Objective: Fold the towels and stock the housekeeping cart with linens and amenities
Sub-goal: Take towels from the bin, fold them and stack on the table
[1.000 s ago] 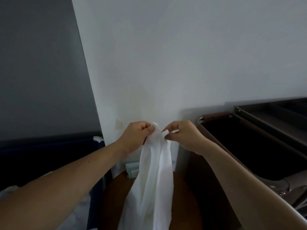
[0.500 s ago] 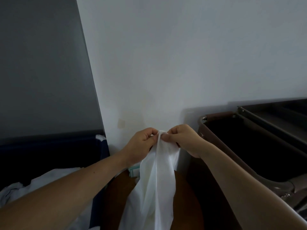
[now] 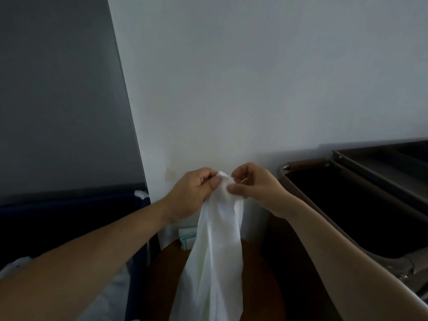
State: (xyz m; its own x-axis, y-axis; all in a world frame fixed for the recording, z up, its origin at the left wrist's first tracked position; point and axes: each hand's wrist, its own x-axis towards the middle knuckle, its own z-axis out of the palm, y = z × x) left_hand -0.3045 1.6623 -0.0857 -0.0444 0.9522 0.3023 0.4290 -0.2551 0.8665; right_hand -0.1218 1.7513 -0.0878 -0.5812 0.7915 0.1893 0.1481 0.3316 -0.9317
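Towel (image 3: 215, 251) hangs bunched; fingers (image 3: 214, 181) of left hand (image 3: 192, 193) and right hand (image 3: 257, 188) pinch its top. I expect slippage if either pinch loosens.

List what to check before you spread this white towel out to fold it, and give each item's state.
1. The left hand grips the white towel at its top edge: ok.
2. The right hand pinches the same edge beside it: ok.
3. The towel hangs flat and open: not ok, it is bunched into a narrow drape.
4. The towel's lower end is off the floor: cannot tell, it runs out of view.
5. The brown table shows bare surface below: ok.
6. The dark cart bin beside the right arm is open on top: ok.
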